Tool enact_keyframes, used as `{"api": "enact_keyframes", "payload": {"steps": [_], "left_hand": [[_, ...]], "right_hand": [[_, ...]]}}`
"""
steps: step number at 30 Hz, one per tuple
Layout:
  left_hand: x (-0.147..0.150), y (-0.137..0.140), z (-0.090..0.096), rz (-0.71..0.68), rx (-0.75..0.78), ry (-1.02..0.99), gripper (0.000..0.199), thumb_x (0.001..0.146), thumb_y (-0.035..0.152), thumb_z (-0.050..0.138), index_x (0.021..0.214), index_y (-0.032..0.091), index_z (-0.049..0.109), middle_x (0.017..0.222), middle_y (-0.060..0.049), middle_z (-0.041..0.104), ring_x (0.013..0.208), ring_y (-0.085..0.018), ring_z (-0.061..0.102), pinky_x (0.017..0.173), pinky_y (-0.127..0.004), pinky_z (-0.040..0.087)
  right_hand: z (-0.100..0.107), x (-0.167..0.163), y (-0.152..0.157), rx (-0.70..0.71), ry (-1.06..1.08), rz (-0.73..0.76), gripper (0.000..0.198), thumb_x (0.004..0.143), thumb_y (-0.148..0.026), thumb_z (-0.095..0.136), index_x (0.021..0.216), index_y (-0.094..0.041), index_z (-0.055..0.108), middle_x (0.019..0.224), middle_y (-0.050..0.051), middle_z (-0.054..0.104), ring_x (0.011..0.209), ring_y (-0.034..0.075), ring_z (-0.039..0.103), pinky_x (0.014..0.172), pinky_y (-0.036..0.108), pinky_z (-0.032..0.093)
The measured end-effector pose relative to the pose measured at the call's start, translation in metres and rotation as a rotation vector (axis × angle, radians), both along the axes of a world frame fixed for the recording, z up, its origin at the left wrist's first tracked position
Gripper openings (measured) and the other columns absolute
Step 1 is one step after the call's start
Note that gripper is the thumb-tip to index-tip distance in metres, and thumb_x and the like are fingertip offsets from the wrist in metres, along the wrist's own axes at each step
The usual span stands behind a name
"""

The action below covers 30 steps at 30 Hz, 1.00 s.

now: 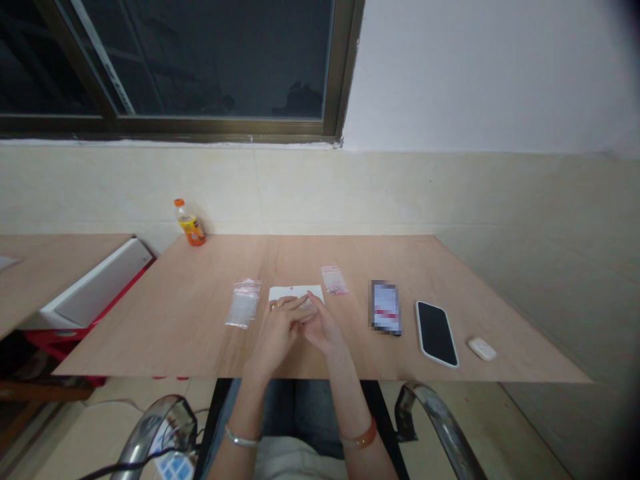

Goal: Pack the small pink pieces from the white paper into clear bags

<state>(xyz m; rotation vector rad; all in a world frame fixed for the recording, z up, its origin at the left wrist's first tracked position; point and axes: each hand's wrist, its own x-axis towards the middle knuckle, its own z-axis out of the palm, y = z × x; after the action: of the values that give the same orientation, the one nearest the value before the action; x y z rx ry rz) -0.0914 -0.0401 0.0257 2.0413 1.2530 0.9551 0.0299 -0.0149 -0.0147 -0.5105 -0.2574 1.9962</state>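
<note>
My left hand [281, 327] and my right hand [321, 325] meet over the near part of a white card [287, 291] on the table. The fingers of both are drawn together, and the fingertips touch. Whatever they pinch, if anything, is too small or hidden to make out. A tiny reddish spot shows near the card's far edge. To the left of my hands lies a stack of clear zip bags [243, 305]. Beyond my right hand is another small clear zip bag [334, 280] with small pinkish bits in its lower end.
On the right of the wooden table [190, 340] lie a phone with a lit screen [385, 307], a white-edged phone with a dark screen [437, 333] and a small white case [481, 349]. An orange-capped drink bottle [191, 225] stands at the back left, near the wall.
</note>
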Motion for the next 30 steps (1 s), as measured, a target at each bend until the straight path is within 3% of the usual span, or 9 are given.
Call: {"api": "enact_keyframes", "payload": {"steps": [4,7,10,13,17,24,30], "left_hand": [[0.004,-0.001,0.004,0.110,-0.115,-0.492,0.024,0.064,0.003,0.062,0.068,0.024,0.073,0.108,-0.005,0.068,0.110,-0.023,0.054,0.105,-0.040,0.029],[0.009,0.007,-0.005,0.351,-0.223,-0.958,0.014,0.068,0.011,0.063,0.076,0.019,0.071,0.104,-0.007,0.068,0.105,-0.021,0.058,0.097,-0.032,0.039],[0.018,0.018,-0.023,0.526,-0.587,-1.346,0.018,0.078,0.016,0.051,0.082,0.015,0.068,0.097,-0.009,0.069,0.090,-0.016,0.064,0.084,-0.027,0.046],[0.029,0.022,-0.041,0.442,-0.909,-1.515,0.026,0.084,0.019,0.043,0.083,0.009,0.066,0.090,-0.013,0.069,0.079,-0.015,0.065,0.073,-0.024,0.050],[0.042,0.021,-0.055,0.213,-1.078,-1.603,0.031,0.088,0.024,0.039,0.097,0.006,0.063,0.082,-0.012,0.070,0.071,-0.016,0.066,0.070,-0.026,0.052],[0.048,0.028,-0.072,0.079,-1.110,-1.699,0.038,0.089,0.017,0.035,0.121,0.005,0.051,0.088,-0.012,0.070,0.090,-0.020,0.067,0.090,-0.031,0.047],[0.049,0.027,-0.063,0.018,-0.989,-1.834,0.042,0.088,0.014,0.034,0.128,0.009,0.045,0.096,-0.011,0.068,0.098,-0.018,0.064,0.099,-0.030,0.043]], "right_hand": [[0.001,0.001,-0.001,-0.058,-0.135,-0.258,0.018,0.071,-0.029,0.068,0.081,-0.017,0.059,0.073,0.001,0.066,0.059,0.012,0.062,0.051,0.021,0.049],[0.000,0.002,-0.001,0.001,-0.338,-0.514,0.030,0.064,-0.030,0.073,0.087,-0.019,0.058,0.083,0.001,0.065,0.069,0.016,0.066,0.055,0.025,0.051],[-0.001,0.000,0.000,0.098,-0.525,-0.690,0.045,0.062,-0.034,0.074,0.099,-0.020,0.053,0.090,0.002,0.062,0.072,0.018,0.065,0.057,0.027,0.052],[-0.002,-0.005,0.000,0.206,-0.665,-0.819,0.065,0.062,-0.034,0.074,0.118,-0.023,0.043,0.094,0.002,0.060,0.071,0.014,0.063,0.062,0.028,0.053],[-0.001,-0.011,-0.006,0.392,-0.827,-0.859,0.085,0.067,-0.028,0.071,0.137,-0.029,0.024,0.107,0.005,0.056,0.080,0.014,0.061,0.071,0.030,0.054],[0.001,-0.019,-0.013,0.522,-0.960,-0.833,0.091,0.068,-0.021,0.069,0.142,-0.029,0.017,0.107,0.006,0.057,0.089,0.017,0.060,0.076,0.034,0.054],[-0.006,-0.029,-0.014,0.619,-1.034,-0.802,0.089,0.068,-0.017,0.066,0.142,-0.027,0.019,0.105,0.005,0.057,0.093,0.018,0.059,0.084,0.037,0.051]]}}
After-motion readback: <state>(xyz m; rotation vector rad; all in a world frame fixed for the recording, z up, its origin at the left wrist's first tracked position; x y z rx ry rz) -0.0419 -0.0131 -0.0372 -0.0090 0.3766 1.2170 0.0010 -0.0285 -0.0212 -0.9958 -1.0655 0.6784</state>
